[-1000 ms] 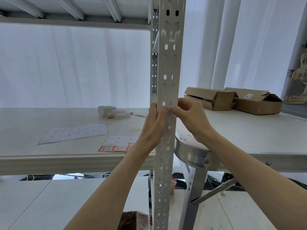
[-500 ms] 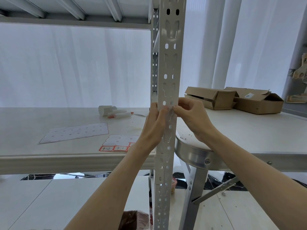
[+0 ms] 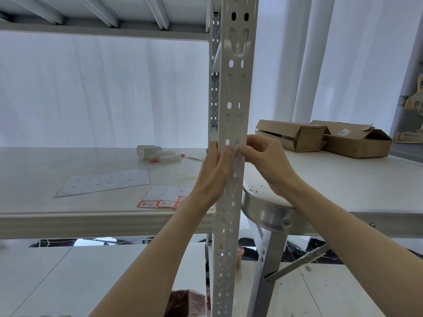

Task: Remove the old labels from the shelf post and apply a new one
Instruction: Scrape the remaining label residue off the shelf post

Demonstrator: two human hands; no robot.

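Both hands are basically where they were a second ago, so whatever's stuck on the shelf post isn't peeling quickly. The left hand and right hand pinch in from either side at the post's front face, fingertips closed on something too small to make out. The post runs straight up, long axis vertical. Behind the post, the label sheet with 4-2 and 4-1 waits on the shelf.
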